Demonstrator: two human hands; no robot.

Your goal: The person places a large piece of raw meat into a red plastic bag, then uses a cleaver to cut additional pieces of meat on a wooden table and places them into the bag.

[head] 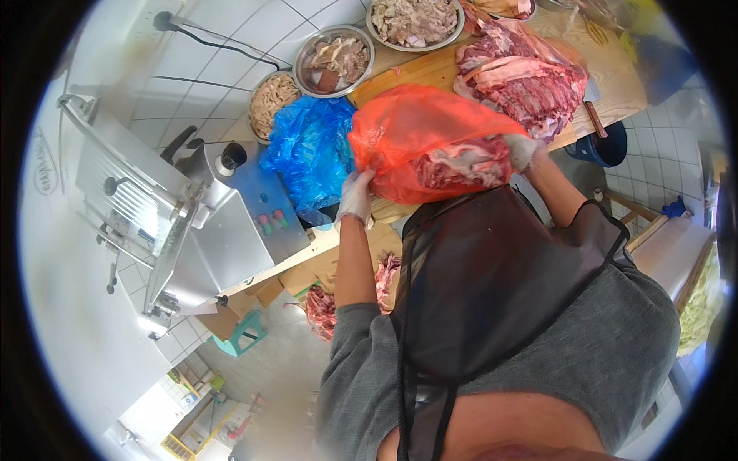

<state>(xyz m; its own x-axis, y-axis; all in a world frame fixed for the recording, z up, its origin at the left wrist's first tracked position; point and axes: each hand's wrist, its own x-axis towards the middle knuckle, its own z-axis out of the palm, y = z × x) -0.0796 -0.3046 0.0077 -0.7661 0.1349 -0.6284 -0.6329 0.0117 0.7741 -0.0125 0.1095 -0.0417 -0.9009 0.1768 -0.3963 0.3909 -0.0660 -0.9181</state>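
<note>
A large cut of raw meat lies partly inside a red plastic bag, its marbled face showing at the bag's mouth. My left hand, in a white glove, grips the bag's gathered left side. At the right end, my gloved right hand holds the meat and the bag's edge; its fingertips are partly hidden. Just beyond, a bigger slab of raw meat rests on the wooden cutting board. A crumpled blue plastic bag sits left of the red one.
A metal meat slicer stands on the left. Steel bowls of meat and pale pieces line the tiled wall. A knife with a brown handle juts out above a dark blue bucket. More raw meat lies low behind my left arm.
</note>
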